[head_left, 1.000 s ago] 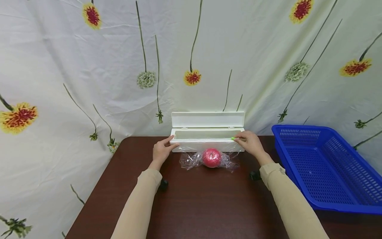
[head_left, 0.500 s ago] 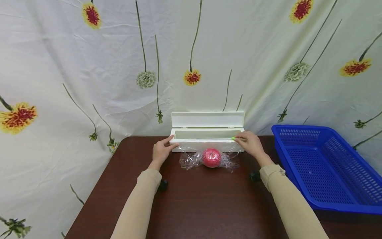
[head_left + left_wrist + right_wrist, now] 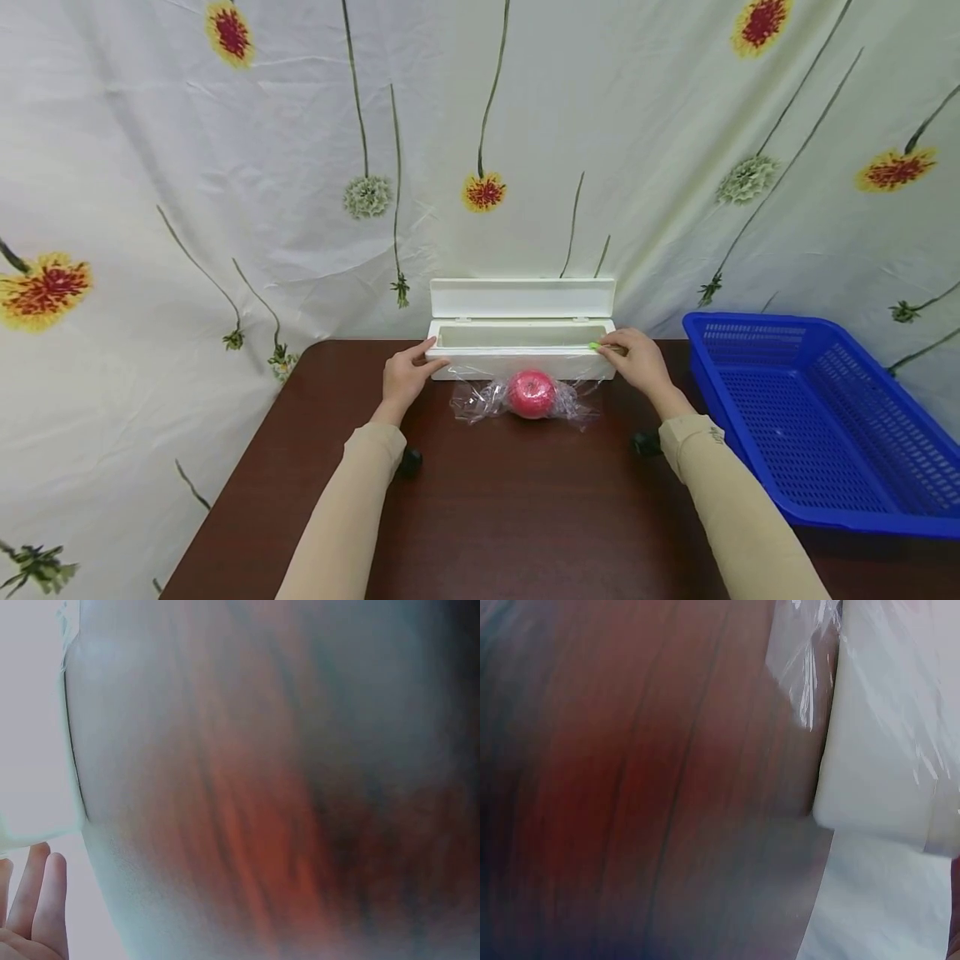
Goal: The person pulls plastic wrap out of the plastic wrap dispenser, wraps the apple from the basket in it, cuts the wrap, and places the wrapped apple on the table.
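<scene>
Left hand [image 3: 403, 379] grips left end of one white box [image 3: 517, 354]; right hand [image 3: 639, 362] pinches one green tab [image 3: 594, 346] near right end. One red apple [image 3: 532, 394] in clear film [image 3: 476, 403] lies between hands, just before box. One blue basket [image 3: 810, 521] at right.

A white cloth [image 3: 300, 125] printed with red-and-yellow flowers [image 3: 483, 192], pale puffball heads [image 3: 367, 197] and thin stems [image 3: 352, 67] hangs in soft folds behind a dark reddish-brown table [image 3: 510, 517] with a rounded far-left corner, the light cooler at left, yellower at right.
</scene>
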Tool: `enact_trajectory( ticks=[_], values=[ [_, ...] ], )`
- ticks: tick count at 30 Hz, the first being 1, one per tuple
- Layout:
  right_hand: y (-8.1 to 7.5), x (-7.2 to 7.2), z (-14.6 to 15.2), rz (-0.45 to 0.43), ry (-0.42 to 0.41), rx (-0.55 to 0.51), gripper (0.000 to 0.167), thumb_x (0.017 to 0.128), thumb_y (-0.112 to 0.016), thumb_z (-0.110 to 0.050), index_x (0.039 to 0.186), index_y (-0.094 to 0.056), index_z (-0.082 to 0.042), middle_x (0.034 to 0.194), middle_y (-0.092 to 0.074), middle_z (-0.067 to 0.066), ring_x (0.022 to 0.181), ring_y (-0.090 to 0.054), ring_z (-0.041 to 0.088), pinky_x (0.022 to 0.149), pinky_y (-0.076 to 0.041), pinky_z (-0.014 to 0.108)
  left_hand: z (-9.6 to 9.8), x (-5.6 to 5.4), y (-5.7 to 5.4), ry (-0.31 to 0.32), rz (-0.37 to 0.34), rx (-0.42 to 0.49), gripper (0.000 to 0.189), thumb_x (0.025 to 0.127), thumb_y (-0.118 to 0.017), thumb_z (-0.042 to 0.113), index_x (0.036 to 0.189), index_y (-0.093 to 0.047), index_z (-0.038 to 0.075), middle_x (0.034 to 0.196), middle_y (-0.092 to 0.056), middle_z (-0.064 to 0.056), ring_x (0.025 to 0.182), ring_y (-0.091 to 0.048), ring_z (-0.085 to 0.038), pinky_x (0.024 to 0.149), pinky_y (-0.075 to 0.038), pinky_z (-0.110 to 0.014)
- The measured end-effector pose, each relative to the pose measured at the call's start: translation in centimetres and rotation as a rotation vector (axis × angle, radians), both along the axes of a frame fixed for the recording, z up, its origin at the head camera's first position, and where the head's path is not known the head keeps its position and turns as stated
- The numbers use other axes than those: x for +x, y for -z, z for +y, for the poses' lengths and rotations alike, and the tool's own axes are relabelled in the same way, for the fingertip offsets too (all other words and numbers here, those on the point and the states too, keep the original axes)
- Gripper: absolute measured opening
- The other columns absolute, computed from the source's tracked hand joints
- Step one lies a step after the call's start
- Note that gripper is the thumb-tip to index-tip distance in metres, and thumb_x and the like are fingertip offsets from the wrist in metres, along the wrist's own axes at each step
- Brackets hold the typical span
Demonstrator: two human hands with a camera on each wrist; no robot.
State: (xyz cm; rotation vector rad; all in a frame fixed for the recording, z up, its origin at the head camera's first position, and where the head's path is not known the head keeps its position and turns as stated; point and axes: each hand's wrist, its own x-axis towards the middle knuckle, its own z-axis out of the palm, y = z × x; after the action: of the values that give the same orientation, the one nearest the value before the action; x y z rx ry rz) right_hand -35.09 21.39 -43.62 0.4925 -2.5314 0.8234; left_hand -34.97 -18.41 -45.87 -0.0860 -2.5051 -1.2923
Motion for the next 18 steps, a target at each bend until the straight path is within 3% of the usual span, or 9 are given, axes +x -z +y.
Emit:
enact_trajectory(
  ticks=[5,14,18],
  values=[
    [-0.07,0.11,0.32,-0.012,0.004,-0.004,0.020,0.086,-0.070,-0.018,0.101,-0.072,-0.004,0.099,-0.066,0.011,0.083,-0.057,0.026,0.073,-0.047,0.043,-0.06,0.03,-0.19,-0.014,0.003,-0.028,0.057,0.075,-0.078,0.037,0.125,-0.062,0.018,0.111,-0.066,-0.013,0.085,-0.065,-0.023,0.062,-0.048,-0.029],
    [-0.01,0.39,0.73,-0.024,0.008,-0.024,0.022,0.087,-0.069,-0.018,0.103,-0.072,-0.004,0.098,-0.066,0.012,0.086,-0.057,0.026,0.075,-0.047,0.044,-0.03,-0.01,-0.03,-0.018,-0.003,-0.035,0.057,0.075,-0.077,0.040,0.125,-0.062,0.018,0.103,-0.069,-0.011,0.080,-0.064,-0.022,0.063,-0.047,-0.031],
    [0.06,0.33,0.95,-0.021,0.011,-0.042,0.022,0.087,-0.069,-0.018,0.103,-0.072,-0.004,0.101,-0.066,0.013,0.090,-0.058,0.028,0.077,-0.048,0.045,0.04,-0.03,-0.03,-0.014,0.000,-0.023,0.057,0.075,-0.077,0.039,0.125,-0.062,0.017,0.107,-0.068,-0.012,0.082,-0.065,-0.022,0.063,-0.048,-0.030]
  ],
)
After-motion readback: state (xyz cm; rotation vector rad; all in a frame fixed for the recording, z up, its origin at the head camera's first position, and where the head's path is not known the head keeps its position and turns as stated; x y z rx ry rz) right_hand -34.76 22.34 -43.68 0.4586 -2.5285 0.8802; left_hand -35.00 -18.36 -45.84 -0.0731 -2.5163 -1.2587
